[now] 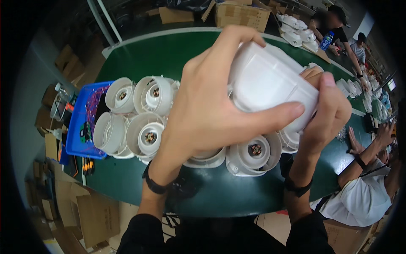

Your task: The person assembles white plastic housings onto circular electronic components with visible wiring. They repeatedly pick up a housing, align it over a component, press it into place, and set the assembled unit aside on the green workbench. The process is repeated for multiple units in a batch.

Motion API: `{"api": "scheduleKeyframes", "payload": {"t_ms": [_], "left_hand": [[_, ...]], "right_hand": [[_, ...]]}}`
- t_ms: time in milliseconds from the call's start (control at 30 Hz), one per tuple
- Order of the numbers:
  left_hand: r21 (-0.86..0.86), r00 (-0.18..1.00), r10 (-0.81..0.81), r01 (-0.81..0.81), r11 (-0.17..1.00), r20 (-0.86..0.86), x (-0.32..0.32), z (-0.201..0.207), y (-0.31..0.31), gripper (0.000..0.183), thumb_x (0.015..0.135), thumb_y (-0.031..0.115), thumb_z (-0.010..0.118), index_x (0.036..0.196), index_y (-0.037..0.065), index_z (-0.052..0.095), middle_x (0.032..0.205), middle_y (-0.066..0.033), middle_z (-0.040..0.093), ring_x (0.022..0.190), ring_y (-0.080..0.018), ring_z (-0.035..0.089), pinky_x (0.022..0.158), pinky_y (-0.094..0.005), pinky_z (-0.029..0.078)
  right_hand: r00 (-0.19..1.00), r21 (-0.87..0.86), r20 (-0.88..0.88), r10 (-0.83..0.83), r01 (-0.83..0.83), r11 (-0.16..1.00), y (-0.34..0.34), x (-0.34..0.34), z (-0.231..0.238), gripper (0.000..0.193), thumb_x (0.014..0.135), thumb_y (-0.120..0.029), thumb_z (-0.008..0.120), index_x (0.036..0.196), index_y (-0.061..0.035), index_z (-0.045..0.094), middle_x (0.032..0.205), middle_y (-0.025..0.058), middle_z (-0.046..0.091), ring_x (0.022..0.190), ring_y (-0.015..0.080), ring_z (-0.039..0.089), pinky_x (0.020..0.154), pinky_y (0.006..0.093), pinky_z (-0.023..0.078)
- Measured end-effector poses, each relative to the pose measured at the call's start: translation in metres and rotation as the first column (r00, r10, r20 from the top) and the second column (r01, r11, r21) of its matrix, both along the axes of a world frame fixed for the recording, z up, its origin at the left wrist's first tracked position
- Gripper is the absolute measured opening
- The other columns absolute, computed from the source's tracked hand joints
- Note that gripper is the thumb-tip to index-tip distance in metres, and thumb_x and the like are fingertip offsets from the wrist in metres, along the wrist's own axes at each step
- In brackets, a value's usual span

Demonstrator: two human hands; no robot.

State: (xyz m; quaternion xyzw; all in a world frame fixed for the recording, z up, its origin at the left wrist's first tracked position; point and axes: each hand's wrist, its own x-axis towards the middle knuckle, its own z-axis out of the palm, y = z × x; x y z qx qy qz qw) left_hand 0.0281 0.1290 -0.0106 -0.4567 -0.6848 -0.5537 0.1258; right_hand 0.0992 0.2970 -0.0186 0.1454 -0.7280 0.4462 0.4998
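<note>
Raised over the table, a white plastic housing (270, 78) with rounded corners fills the space between my two hands. My left hand (211, 93) is closed on its left side, thumb across the face and fingers over the top edge. My right hand (327, 112) grips its right edge, with part of the fingers hidden behind it. Below and to the left stand several round white fan housings with small motors in their centres, such as a fan housing (148, 131) by my left wrist and another fan housing (253, 154) under the held piece.
A blue tray (72, 139) with wires and small green boards sits at the left, screwdrivers (88, 165) beside it. Cardboard boxes (243, 17) stand beyond the green table (144, 48). Co-workers sit along the right, one in a white shirt (359, 194) close by.
</note>
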Motion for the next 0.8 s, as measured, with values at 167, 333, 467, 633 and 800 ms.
{"api": "scheduleKeyframes", "payload": {"t_ms": [167,333,467,633,800], "left_hand": [[0.021,0.995,0.054,-0.053,0.998,-0.079,0.023,0.024,-0.006,0.069,0.069,0.039,0.086,0.116,0.001,0.052,0.094,-0.0151,0.067,0.088,-0.0183,0.066,0.078,-0.0285,0.052],[0.033,0.992,0.056,-0.052,0.998,-0.111,0.034,0.027,-0.007,0.066,0.067,0.032,0.089,0.111,0.001,0.052,0.093,-0.0147,0.068,0.087,-0.017,0.066,0.076,-0.0288,0.054],[0.077,0.997,0.018,-0.012,0.997,-0.077,0.028,0.022,-0.001,0.066,0.067,0.029,0.09,0.113,0.002,0.05,0.101,-0.0159,0.067,0.094,-0.0192,0.066,0.082,-0.032,0.053],[0.149,0.999,-0.008,0.014,0.989,-0.041,0.019,0.009,0.012,0.067,0.067,0.025,0.089,0.114,0.003,0.047,0.106,-0.0153,0.065,0.097,-0.0198,0.064,0.085,-0.0317,0.052],[0.27,0.993,-0.115,0.12,0.955,-0.034,0.005,-0.002,0.012,0.069,0.067,0.028,0.087,0.117,0.002,0.045,0.106,-0.0145,0.063,0.097,-0.0187,0.063,0.083,-0.0299,0.051]], "right_hand": [[0.975,0.028,0.108,-0.194,0.192,0.981,-0.004,0.014,0.004,0.033,0.096,-0.017,0.051,0.08,0.0103,0.062,0.078,0.0094,0.062,0.07,0.0116,0.054,0.066,0.0239,0.042],[0.957,-0.164,-0.053,-0.284,0.272,0.948,0.0,0.011,-0.002,0.03,0.094,-0.017,0.057,0.101,0.0084,0.072,0.091,0.0107,0.07,0.08,0.0107,0.062,0.074,0.0194,0.045],[0.961,-0.119,-0.005,-0.277,0.275,0.954,-0.015,0.011,0.0,0.025,0.093,-0.015,0.06,0.102,0.0043,0.074,0.089,0.0102,0.071,0.079,0.0095,0.061,0.071,0.0198,0.045],[0.983,-0.084,0.038,0.182,-0.178,0.98,-0.017,0.018,0.012,0.02,0.094,-0.014,0.057,0.089,0.003,0.065,0.085,0.0069,0.064,0.082,0.0113,0.056,0.077,0.0246,0.042],[0.991,-0.116,-0.07,0.11,-0.118,0.986,-0.003,0.019,0.022,0.023,0.094,-0.013,0.052,0.085,0.0038,0.065,0.091,0.009,0.066,0.087,0.0142,0.059,0.082,0.0282,0.044]]}}
